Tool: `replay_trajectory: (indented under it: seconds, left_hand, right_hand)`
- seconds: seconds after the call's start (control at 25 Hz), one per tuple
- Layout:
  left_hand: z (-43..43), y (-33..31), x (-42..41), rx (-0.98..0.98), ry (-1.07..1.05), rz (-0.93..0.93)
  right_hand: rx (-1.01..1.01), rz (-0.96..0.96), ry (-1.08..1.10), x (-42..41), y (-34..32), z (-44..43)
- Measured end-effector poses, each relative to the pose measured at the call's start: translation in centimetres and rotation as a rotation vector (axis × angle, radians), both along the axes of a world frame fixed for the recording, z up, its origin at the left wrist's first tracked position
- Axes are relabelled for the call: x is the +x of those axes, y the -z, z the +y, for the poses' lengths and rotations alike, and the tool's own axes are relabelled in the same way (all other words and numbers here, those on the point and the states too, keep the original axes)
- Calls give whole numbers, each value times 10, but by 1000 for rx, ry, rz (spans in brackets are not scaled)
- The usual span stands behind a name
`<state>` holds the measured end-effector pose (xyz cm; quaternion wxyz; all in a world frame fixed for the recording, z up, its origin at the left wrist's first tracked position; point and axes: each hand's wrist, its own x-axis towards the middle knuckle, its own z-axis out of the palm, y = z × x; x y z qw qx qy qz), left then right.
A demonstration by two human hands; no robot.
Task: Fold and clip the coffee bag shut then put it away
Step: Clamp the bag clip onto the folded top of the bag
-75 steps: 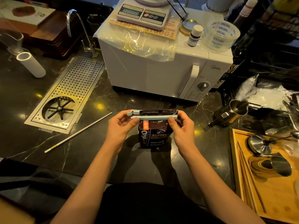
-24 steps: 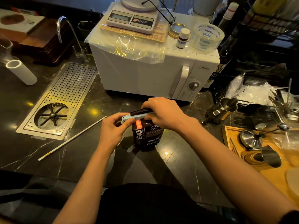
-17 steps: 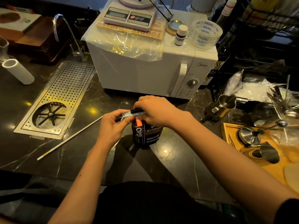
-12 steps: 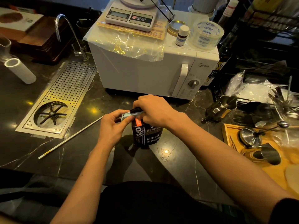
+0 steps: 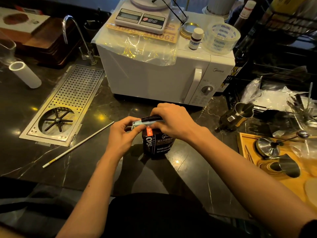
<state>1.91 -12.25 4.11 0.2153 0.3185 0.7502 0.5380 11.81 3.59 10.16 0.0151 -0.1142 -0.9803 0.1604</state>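
The coffee bag (image 5: 157, 143) stands upright on the dark marble counter (image 5: 188, 169) right in front of me, a short way out from the white microwave (image 5: 154, 79). Its top is folded over, and a pale blue clip (image 5: 141, 123) lies across that fold. My left hand (image 5: 120, 136) pinches the left end of the clip between thumb and fingertips, closed around it. My right hand (image 5: 173, 121) arches over the top of the bag from the right, fingers curled down and pressing on the fold and the clip's other part. From here my right hand covers most of the clip, so I cannot tell whether it has snapped fully shut along its length. A thin white stick (image 5: 78, 145) lies on the counter to my left, near the perforated metal drain tray (image 5: 72, 97). To my right sits a wooden tray (image 5: 243, 140) with metal coffee tools on it.
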Motion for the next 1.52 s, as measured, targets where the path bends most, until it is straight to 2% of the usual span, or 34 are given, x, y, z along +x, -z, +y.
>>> replay_trajectory:
  seconds: [0.16,0.24,0.52,0.64,0.92,1.08,1.2,1.36,1.52]
  left_hand:
    - [-3,-1,-1,29,-10,-22]
    - [-4,0,-2,22,-5,-16]
    - [-2,2,-1,27,2,-30]
    - [-1,1,1,31,4,-39]
    - [5,9,17,177,-203,-290]
    - [4,7,16,170,-169,-239]
    - [2,4,11,137,-148,-189]
    - [1,3,3,100,-88,-56]
    - [-2,9,-1,81,-83,39]
  right_hand:
    - [-75,-95,29,4,-9,12]
    - [-177,-51,83,14,-6,17]
    - [-314,74,180,33,9,19]
    - [-392,199,290,44,16,21]
    - [-555,359,382,55,34,16]
    - [-680,412,459,60,43,13]
    - [-494,338,382,57,32,17]
    - [-141,-5,95,22,-4,13]
    - [-9,-87,-84,-19,-12,-9]
